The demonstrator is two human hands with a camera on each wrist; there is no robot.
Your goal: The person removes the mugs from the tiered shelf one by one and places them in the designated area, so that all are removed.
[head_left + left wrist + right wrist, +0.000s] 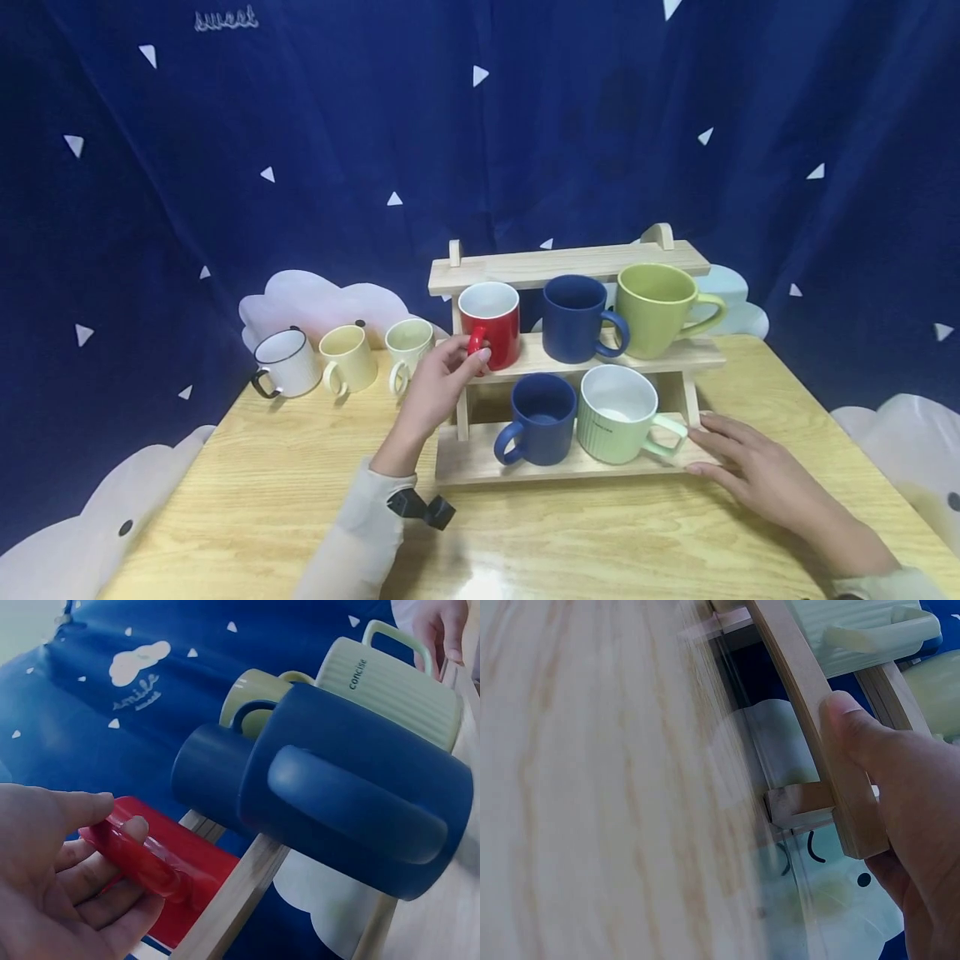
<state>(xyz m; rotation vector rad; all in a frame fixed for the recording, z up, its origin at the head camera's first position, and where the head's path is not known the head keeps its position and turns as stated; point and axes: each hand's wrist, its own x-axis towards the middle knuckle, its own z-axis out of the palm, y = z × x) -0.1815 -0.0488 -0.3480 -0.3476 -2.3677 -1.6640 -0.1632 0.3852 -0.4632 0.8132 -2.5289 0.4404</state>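
Note:
A red mug [492, 329] with a white inside stands at the left end of the middle shelf of a wooden rack [480, 462]. My left hand [437, 386] pinches its handle between thumb and fingers, as the left wrist view also shows. To its right on that shelf are a blue mug [573, 321] and a yellow-green mug [652, 317]. On the bottom shelf sit another blue mug [352, 787] and a pale green ribbed mug [615, 417]. My right hand [772, 475] grips the bottom shelf's right end, thumb [847, 712] on the front edge.
Left of the rack, a white mug with a dark rim [288, 365], a pale yellow mug [351, 358] and a light green mug [408, 340] stand in a row on the wooden table [300, 500]. A dark blue curtain [360, 108] hangs behind.

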